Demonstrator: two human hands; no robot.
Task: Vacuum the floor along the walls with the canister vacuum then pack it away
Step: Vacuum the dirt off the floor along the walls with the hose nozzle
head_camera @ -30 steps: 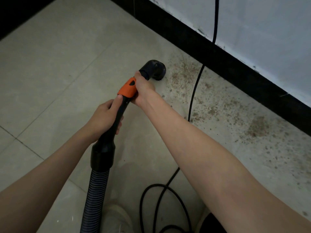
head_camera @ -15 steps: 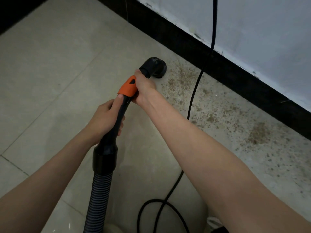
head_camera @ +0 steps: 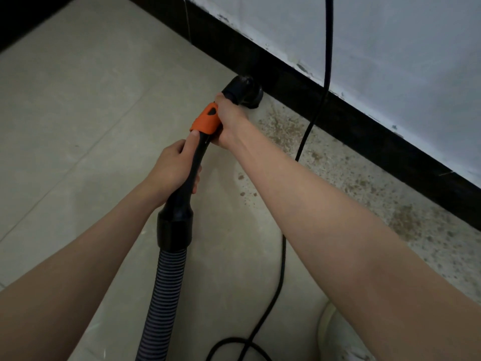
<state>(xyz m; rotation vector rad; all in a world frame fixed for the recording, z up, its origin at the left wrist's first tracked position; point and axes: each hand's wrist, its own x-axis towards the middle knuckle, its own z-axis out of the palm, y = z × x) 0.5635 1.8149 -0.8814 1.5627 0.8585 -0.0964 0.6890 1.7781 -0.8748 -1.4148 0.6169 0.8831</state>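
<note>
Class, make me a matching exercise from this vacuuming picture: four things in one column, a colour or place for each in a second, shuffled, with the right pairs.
Things:
1. nozzle
2. collar
3. ribbed hose
4. power cord

Descriptions:
A. orange, on the wand
B. hangs down the white wall
C. against the black baseboard
D. runs toward the picture's bottom edge

Pairs: 1-C, 2-A, 3-D, 4-B
</note>
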